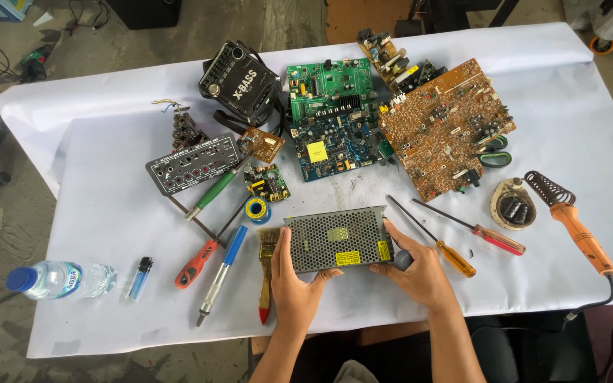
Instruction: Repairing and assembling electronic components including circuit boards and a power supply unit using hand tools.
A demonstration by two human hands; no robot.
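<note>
- Perforated metal power supply box (336,240) sits low centre of frame, on the white-covered bench (108,213), between both hands.
- Left hand (291,282) grips the box's left end: thumb on the mesh top, fingers wrapped under the near edge.
- Right hand (414,271) grips the right end: fingers on the right edge and top corner, palm below and right of the box. A dark rounded thing shows at that palm; can't tell what it is.
- Box long axis runs left-right across the frame, slightly tilted, right end a bit higher. Mesh top faces the camera; yellow labels at the near-right corner and on the right end.
- Can't tell if the box is lifted or resting on the bench.
- Just left of the left hand: paint brush (267,273), red tip toward the bottom of frame, bristles up.
- Further left: blue-handled soldering iron (223,273), red-handled screwdriver (197,264), solder reel (257,209), green-handled screwdriver (214,190).
- Right of the right hand: yellow-handled screwdriver (434,239) and red-handled screwdriver (477,230), both lying diagonally, tips toward upper left.
- Far right: orange-handled soldering iron (577,230) beside a round tin (513,204).
- Above the box, upper centre: green circuit board (330,117), brown circuit board (445,124), black radio (239,81).
- Lower left: water bottle (62,279) lying on its side, blue lighter (140,278) near it.
</note>
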